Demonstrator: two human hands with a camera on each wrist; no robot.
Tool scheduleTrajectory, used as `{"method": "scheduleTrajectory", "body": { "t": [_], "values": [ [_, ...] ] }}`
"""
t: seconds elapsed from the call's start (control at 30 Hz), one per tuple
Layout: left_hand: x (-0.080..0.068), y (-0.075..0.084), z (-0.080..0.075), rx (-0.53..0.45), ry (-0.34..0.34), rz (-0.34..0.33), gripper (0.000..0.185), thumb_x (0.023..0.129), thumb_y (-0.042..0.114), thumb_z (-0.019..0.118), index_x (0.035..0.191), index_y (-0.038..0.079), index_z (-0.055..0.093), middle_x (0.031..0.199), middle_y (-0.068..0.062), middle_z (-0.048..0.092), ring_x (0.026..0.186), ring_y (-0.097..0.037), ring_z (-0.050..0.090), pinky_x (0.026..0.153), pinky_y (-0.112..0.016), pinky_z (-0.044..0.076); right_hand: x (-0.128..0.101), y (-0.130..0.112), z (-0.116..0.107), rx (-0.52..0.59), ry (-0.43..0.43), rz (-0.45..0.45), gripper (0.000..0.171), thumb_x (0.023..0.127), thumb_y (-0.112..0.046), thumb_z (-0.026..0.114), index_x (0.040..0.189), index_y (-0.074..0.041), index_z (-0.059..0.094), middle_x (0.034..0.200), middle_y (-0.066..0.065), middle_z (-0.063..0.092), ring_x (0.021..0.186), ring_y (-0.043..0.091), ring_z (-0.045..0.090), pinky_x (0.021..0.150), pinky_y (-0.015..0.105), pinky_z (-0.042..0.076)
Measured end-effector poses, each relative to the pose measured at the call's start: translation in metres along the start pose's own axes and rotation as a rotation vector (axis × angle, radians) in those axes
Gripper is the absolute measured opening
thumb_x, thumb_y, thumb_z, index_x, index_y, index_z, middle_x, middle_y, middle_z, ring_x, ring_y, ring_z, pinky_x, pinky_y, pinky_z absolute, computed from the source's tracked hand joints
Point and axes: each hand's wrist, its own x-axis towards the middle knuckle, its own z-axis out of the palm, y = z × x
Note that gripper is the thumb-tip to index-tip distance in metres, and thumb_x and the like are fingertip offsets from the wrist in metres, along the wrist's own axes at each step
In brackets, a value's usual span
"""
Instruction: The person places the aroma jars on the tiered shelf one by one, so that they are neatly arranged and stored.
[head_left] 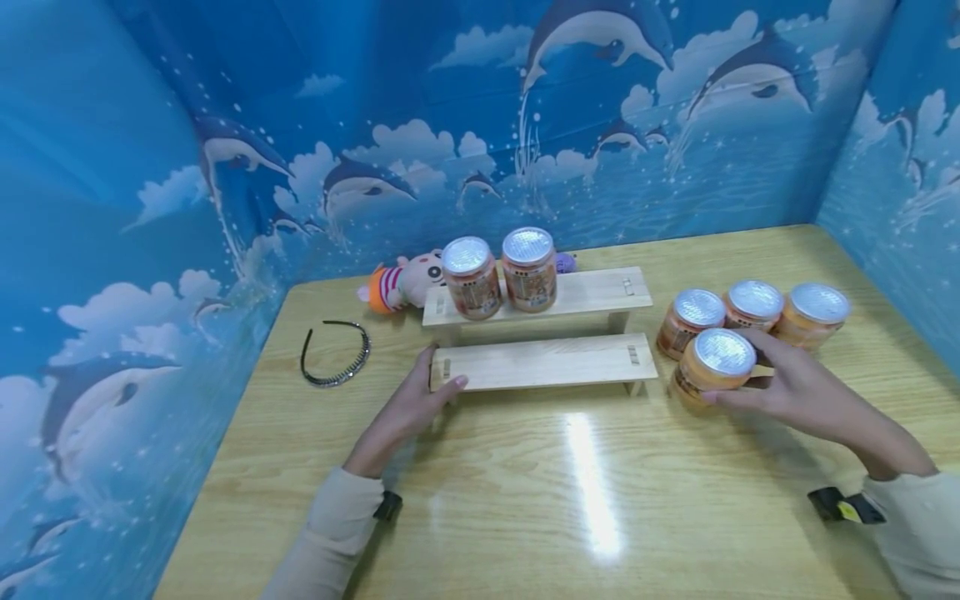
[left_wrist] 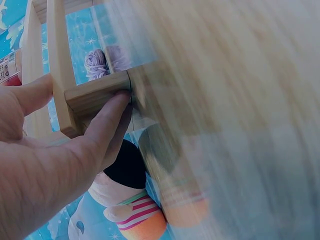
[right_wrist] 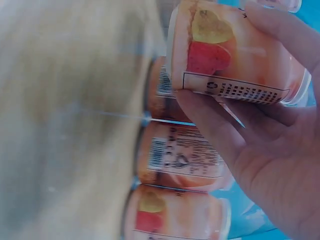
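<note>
My right hand [head_left: 798,392] grips a lidded jar [head_left: 712,371] with orange contents, at the front of a group of similar jars. In the right wrist view, the thumb and fingers wrap round the held jar [right_wrist: 235,55], whose label shows a yellow and a red shape; its base sits higher than those of the jars behind. My left hand [head_left: 412,404] holds the left end of the lower tier of a two-tier wooden rack [head_left: 547,365], its thumb over the board. In the left wrist view, the fingers lie against the rack's wooden leg [left_wrist: 97,92].
Two jars [head_left: 471,279] stand on the upper tier. Three more jars [head_left: 817,312] stand right of the rack. A plush toy [head_left: 408,283] and purple yarn [left_wrist: 96,64] lie behind the rack. A black headband [head_left: 333,379] is on the table's left. Dolphin-printed cloth walls [head_left: 450,108] surround the table.
</note>
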Motion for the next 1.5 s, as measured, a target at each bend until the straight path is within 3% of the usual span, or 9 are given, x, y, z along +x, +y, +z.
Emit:
{"method": "scheduleTrajectory", "body": {
  "t": [0.1, 0.2, 0.37, 0.6, 0.93, 1.07, 1.27, 1.5],
  "values": [
    [0.000, 0.000, 0.000, -0.002, 0.000, 0.003, 0.091, 0.099, 0.040, 0.064, 0.164, 0.016, 0.005, 0.167, -0.015, 0.019, 0.152, -0.035, 0.019, 0.123, -0.055, 0.015, 0.005, -0.007, -0.007, 0.018, -0.014, 0.033, 0.076, 0.075, 0.005, 0.086, 0.142, 0.004, 0.049, 0.135, 0.011, 0.051, 0.112, -0.008, 0.051, 0.072, 0.016, 0.057],
    [0.000, 0.000, 0.000, 0.002, 0.003, 0.005, 0.090, 0.099, 0.040, 0.064, 0.164, 0.015, 0.005, 0.167, -0.015, 0.019, 0.152, -0.035, 0.019, 0.123, -0.055, 0.015, 0.011, -0.015, -0.014, 0.023, -0.034, 0.043, 0.073, 0.077, 0.005, 0.084, 0.141, 0.005, 0.048, 0.132, 0.017, 0.052, 0.108, -0.007, 0.054, 0.070, 0.016, 0.057],
    [0.001, 0.000, 0.000, 0.000, 0.004, 0.010, 0.090, 0.099, 0.039, 0.064, 0.164, 0.015, 0.006, 0.166, -0.016, 0.020, 0.152, -0.036, 0.019, 0.123, -0.055, 0.015, 0.027, -0.029, -0.022, -0.009, -0.033, -0.009, 0.064, 0.076, 0.006, 0.085, 0.132, 0.002, 0.055, 0.114, 0.009, 0.060, 0.096, 0.001, 0.062, 0.066, 0.018, 0.056],
    [0.001, 0.000, 0.000, 0.002, 0.006, 0.013, 0.090, 0.099, 0.039, 0.064, 0.164, 0.014, 0.006, 0.167, -0.016, 0.019, 0.152, -0.036, 0.019, 0.123, -0.055, 0.015, 0.055, -0.053, -0.027, -0.049, -0.023, 0.076, 0.069, 0.075, -0.001, 0.089, 0.136, -0.001, 0.055, 0.121, 0.015, 0.062, 0.100, -0.003, 0.058, 0.070, 0.018, 0.057],
    [0.001, -0.002, 0.001, -0.032, 0.007, 0.039, 0.089, 0.100, 0.033, 0.065, 0.163, 0.011, 0.007, 0.164, -0.021, 0.025, 0.150, -0.039, 0.022, 0.122, -0.056, 0.017, 0.101, -0.077, -0.022, -0.067, -0.147, 0.135, 0.076, 0.084, -0.019, 0.085, 0.146, -0.004, 0.044, 0.134, 0.016, 0.056, 0.120, 0.033, 0.055, 0.082, 0.033, 0.059],
    [0.001, -0.002, 0.001, -0.025, 0.011, 0.028, 0.089, 0.100, 0.035, 0.065, 0.163, 0.011, 0.007, 0.165, -0.020, 0.022, 0.151, -0.038, 0.021, 0.122, -0.056, 0.016, 0.118, -0.082, -0.015, -0.090, -0.170, 0.126, 0.074, 0.085, -0.022, 0.085, 0.145, -0.003, 0.045, 0.131, 0.015, 0.058, 0.117, 0.031, 0.058, 0.086, 0.039, 0.056],
    [0.000, -0.001, 0.001, -0.024, 0.012, 0.025, 0.089, 0.100, 0.035, 0.065, 0.164, 0.012, 0.007, 0.166, -0.019, 0.020, 0.151, -0.038, 0.019, 0.122, -0.056, 0.016, 0.138, -0.085, -0.005, -0.038, -0.199, 0.121, 0.072, 0.087, -0.023, 0.083, 0.145, -0.004, 0.045, 0.131, 0.014, 0.057, 0.116, 0.028, 0.058, 0.084, 0.033, 0.057],
    [0.001, -0.001, 0.001, -0.013, 0.011, 0.020, 0.090, 0.099, 0.037, 0.065, 0.164, 0.013, 0.006, 0.166, -0.019, 0.021, 0.151, -0.039, 0.021, 0.122, -0.057, 0.017, 0.153, -0.083, 0.002, -0.031, -0.204, 0.099, 0.070, 0.087, -0.026, 0.082, 0.144, -0.004, 0.046, 0.129, 0.014, 0.058, 0.114, 0.028, 0.058, 0.089, 0.049, 0.053]
  ]
}}
